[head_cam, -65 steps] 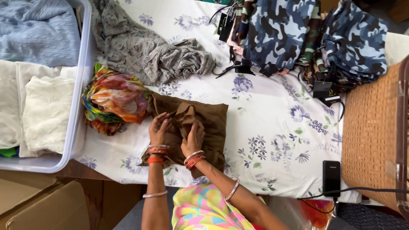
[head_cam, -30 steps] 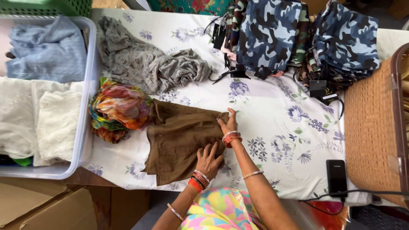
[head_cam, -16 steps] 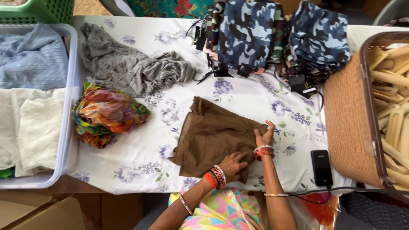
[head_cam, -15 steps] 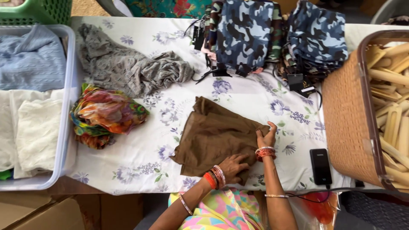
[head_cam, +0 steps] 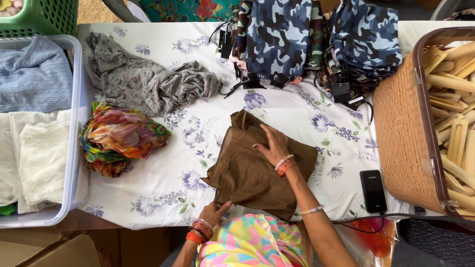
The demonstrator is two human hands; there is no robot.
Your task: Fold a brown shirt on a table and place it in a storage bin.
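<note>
Right hand [head_cam: 273, 146] flat on brown cloth [head_cam: 252, 170]; left hand [head_cam: 216, 213] pinching edge.

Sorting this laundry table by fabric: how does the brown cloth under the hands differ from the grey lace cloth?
The brown cloth is plain and lies fairly flat near the table's front edge; the grey lace cloth is patterned and lies crumpled in a heap farther back. The right hand presses on the brown cloth and the left hand grips its near edge; nothing touches the grey one. Both lie on the floral sheet.
</note>
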